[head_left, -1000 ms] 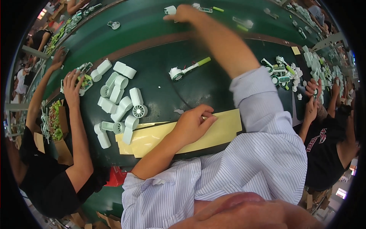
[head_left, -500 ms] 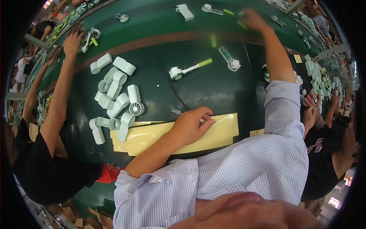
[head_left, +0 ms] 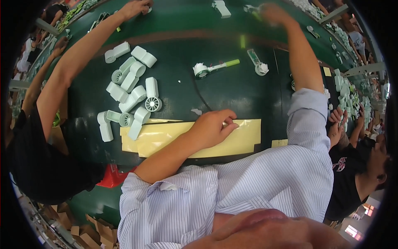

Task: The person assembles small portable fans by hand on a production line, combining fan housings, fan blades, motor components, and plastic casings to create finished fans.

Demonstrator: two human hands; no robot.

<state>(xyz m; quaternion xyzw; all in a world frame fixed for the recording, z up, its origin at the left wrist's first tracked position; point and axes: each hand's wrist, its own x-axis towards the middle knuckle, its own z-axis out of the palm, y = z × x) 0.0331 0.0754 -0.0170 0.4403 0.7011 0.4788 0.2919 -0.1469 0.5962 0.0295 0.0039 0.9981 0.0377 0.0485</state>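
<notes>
Resting on pale yellow sheets [head_left: 170,141] is my left hand [head_left: 213,129], its fingers curled in toward the thumb; whatever they may hold is too hidden to name. My right hand [head_left: 274,15] stretches over the far green belt, smeared by motion. A small fan part with a handle [head_left: 250,9] is right beside it. On the table in front of me lies a fan assembly [head_left: 202,70] joined to a yellow-green battery cell [head_left: 232,63]. To its right is a fan part with a circuit board in its handle [head_left: 259,66].
Several pale green fan housings [head_left: 125,93] are heaped at the left. A white housing [head_left: 222,9] rides on the green belt [head_left: 178,20]. A co-worker's arm [head_left: 70,62] reaches across at left; another person's hands [head_left: 338,124] work at right. A red object [head_left: 112,176] is at lower left.
The white housing on the belt has shifted right. The co-worker's arm at left has reached further over the belt. My left hand stays on the sheets; my right remains over the belt.
</notes>
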